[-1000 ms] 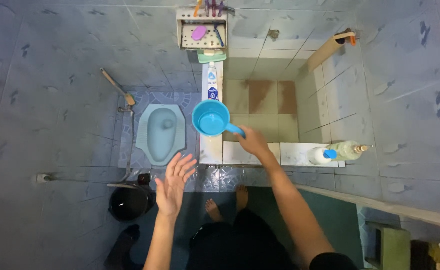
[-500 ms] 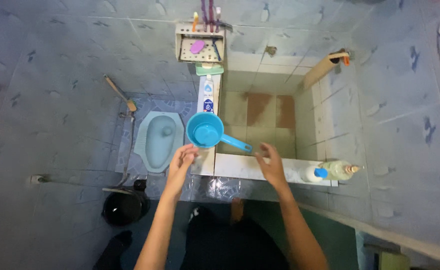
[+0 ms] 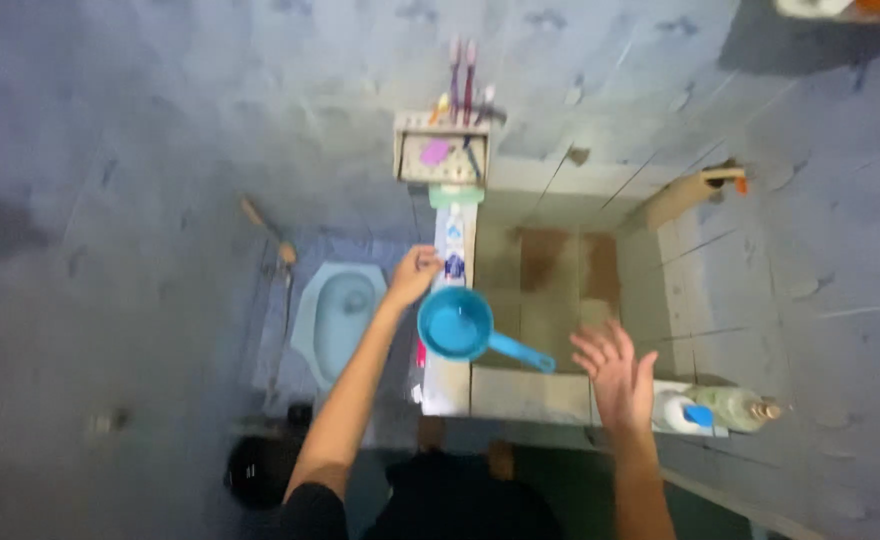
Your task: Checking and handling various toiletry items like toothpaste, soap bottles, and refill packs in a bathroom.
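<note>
Blurred bathroom: left hand (image 3: 415, 272) at tube (image 3: 452, 243) (grip unclear), right hand (image 3: 615, 372) fingers spread, empty.

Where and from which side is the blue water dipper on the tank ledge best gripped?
Probably by the straight handle of the blue dipper, which juts toward the open right hand. Coming from that side suits it; the round bowl is too wide. The left hand reaches toward a white tube.

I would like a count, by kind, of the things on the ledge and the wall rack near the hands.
Blue water dipper: 1
Tube at the left hand: 1
Bottles on the ledge, near the open right hand: 2
Wall rack: 1
Toothbrushes, blurred, about: 3
Total: about 8
</note>
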